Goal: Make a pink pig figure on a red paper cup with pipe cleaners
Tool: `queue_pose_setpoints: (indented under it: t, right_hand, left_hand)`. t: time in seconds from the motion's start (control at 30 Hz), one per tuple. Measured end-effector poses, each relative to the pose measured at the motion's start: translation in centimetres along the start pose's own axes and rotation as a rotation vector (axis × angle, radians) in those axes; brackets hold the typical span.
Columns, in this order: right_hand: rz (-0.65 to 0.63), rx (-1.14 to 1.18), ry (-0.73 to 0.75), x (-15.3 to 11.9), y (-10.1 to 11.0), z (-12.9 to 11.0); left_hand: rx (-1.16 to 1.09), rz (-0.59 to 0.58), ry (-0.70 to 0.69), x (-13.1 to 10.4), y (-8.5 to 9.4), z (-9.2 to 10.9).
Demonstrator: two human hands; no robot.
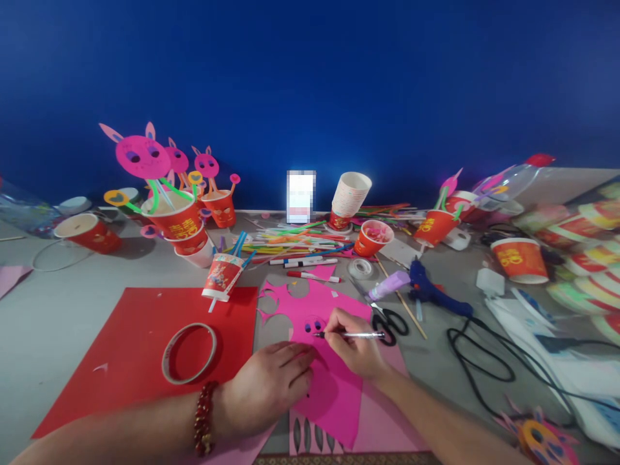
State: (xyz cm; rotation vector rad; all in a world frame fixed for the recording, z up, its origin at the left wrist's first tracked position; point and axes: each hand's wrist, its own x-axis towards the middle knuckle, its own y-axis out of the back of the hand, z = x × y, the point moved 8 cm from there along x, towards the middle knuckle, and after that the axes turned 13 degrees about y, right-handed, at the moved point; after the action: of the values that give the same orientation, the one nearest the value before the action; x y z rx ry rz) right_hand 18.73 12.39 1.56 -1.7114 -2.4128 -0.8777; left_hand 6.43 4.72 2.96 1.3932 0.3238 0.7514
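My right hand (356, 345) is closed around a pen (363, 335). The pen's tip meets a bright pink sheet of paper (334, 403), just below two dark blue eye shapes drawn on it. Flat on the same sheet lies my left hand (274, 381), fingers stretched out and holding nothing. Round holes are cut from the sheet's upper left part. Beneath it is a paler pink sheet (387, 423) with leaf-shaped cut-outs along one end. Black-handled scissors (394, 326) lie just beyond my right hand.
Left, a roll of tape (167, 355) rests on red paper (130, 329). Behind are markers (310, 262), a heap of colourful straws (285, 242) and stacked paper cups (351, 194). Pink animal faces (143, 157) stand in red cups at left. A blue glue gun (436, 294) trails a black cable (450, 349) at right.
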Motion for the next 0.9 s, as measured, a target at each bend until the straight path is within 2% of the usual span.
queue_pose_setpoints:
  t: [0.5, 0.9]
  right_hand:
    - [0.036, 0.038, -0.019, 0.00, 0.24, 0.18]
    - [0.028, 0.017, -0.013, -0.02, 0.24, 0.07]
  left_hand:
    - [-0.025, 0.043, 0.004, 0.18, 0.60, -0.01]
    - [-0.034, 0.025, 0.009, 0.19, 0.53, -0.01]
